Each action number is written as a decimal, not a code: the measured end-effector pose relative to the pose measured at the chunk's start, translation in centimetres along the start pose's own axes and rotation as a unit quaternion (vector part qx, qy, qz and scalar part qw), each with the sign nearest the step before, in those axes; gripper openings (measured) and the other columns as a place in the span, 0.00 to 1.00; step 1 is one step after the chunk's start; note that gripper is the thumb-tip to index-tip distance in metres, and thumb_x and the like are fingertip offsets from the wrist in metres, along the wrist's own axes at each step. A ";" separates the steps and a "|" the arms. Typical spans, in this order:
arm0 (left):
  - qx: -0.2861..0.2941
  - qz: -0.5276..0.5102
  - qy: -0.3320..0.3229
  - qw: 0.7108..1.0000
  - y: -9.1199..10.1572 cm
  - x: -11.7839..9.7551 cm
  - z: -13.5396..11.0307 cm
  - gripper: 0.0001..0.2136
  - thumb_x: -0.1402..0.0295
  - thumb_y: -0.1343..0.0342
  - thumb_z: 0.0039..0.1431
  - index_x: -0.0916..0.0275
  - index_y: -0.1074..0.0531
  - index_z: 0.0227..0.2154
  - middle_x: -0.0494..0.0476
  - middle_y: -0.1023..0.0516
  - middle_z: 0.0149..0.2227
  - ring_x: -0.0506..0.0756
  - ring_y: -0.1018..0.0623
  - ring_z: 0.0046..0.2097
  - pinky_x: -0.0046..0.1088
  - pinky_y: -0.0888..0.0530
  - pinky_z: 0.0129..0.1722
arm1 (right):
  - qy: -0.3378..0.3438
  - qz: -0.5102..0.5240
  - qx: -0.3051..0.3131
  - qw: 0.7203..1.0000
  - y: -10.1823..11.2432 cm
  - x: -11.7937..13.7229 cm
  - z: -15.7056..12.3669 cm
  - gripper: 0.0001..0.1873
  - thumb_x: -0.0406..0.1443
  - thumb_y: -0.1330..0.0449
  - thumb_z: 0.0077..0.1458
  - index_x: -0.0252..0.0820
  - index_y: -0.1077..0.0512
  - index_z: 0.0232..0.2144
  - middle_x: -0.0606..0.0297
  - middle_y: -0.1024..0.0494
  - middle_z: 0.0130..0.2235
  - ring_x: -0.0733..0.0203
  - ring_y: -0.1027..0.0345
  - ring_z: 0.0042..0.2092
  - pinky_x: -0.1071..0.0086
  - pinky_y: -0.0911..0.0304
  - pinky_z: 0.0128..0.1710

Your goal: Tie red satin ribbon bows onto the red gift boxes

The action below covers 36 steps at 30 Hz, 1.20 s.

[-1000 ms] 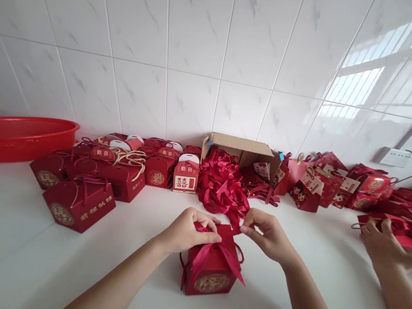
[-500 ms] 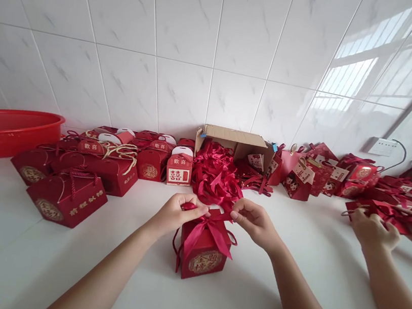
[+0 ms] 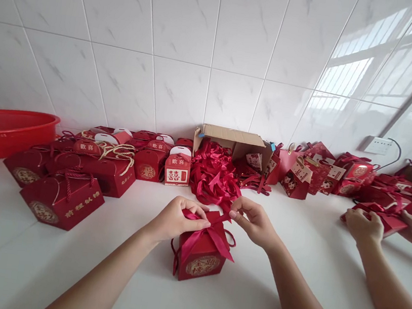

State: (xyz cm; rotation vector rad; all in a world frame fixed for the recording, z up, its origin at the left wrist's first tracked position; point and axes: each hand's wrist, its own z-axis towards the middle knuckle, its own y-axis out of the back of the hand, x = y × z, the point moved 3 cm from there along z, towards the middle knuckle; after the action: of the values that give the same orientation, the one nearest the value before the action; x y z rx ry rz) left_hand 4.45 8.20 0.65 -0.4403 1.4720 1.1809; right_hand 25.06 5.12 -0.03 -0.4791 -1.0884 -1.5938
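A red gift box (image 3: 200, 262) with a gold round emblem stands upright on the white table in front of me. Across its top lies a shiny red ribbon (image 3: 219, 241) tied in a bow, its two tails hanging down the front. My left hand (image 3: 183, 219) pinches the bow's left loop close to the knot. The right loop is between the thumb and fingertips of my right hand (image 3: 253, 223). Dark red cord handles (image 3: 231, 238) stick out at the sides of the box.
Finished-looking red boxes (image 3: 63, 200) and a red basin (image 3: 5, 134) stand at left. Behind my hands, a cardboard box (image 3: 231, 135) spills loose red ribbons (image 3: 214, 176). On the right, a co-worker's hands (image 3: 366, 229) hold another red box (image 3: 388, 218) near small gift bags (image 3: 296, 180).
My left hand has shifted slightly right and down, its fingers now nearer the bow's knot. My right hand has hardly moved. The co-worker's hands have turned and shifted their box.
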 end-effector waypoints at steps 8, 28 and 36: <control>0.003 -0.045 -0.001 0.999 0.2 -0.5 -0.1 0.07 0.65 0.34 0.44 0.62 0.22 0.25 0.60 0.20 0.45 0.60 0.23 0.47 0.35 0.30 0.49 | -0.010 -0.011 -0.031 0.999 -0.1 -0.5 0.2 0.15 0.46 0.43 0.57 0.41 0.34 0.26 0.66 0.31 0.27 0.63 0.40 0.30 0.68 0.42 0.31; 0.035 -0.194 0.027 0.980 0.0 -0.6 -0.3 0.12 0.58 0.40 0.52 0.63 0.24 0.26 0.58 0.20 0.36 0.59 0.23 0.43 0.32 0.30 0.43 | 0.184 -0.405 -0.038 0.895 -6.0 6.0 -4.4 0.35 0.54 0.35 0.44 0.45 0.34 0.51 0.51 0.38 0.59 0.39 0.49 0.59 0.48 0.52 0.55; 0.008 -0.035 -0.009 0.999 0.0 -0.7 -0.5 0.09 0.64 0.36 0.46 0.63 0.27 0.25 0.56 0.22 0.33 0.57 0.24 0.37 0.31 0.29 0.38 | 0.181 -0.351 -0.159 0.905 -7.9 5.7 -5.7 0.14 0.40 0.37 0.51 0.48 0.28 0.42 0.57 0.29 0.52 0.43 0.41 0.54 0.52 0.45 0.47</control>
State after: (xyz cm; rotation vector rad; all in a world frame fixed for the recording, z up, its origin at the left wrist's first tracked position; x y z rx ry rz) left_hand 4.40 7.57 1.24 -0.4659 1.4386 1.1139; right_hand 17.24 -2.87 -1.60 0.0348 -0.7424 -2.4034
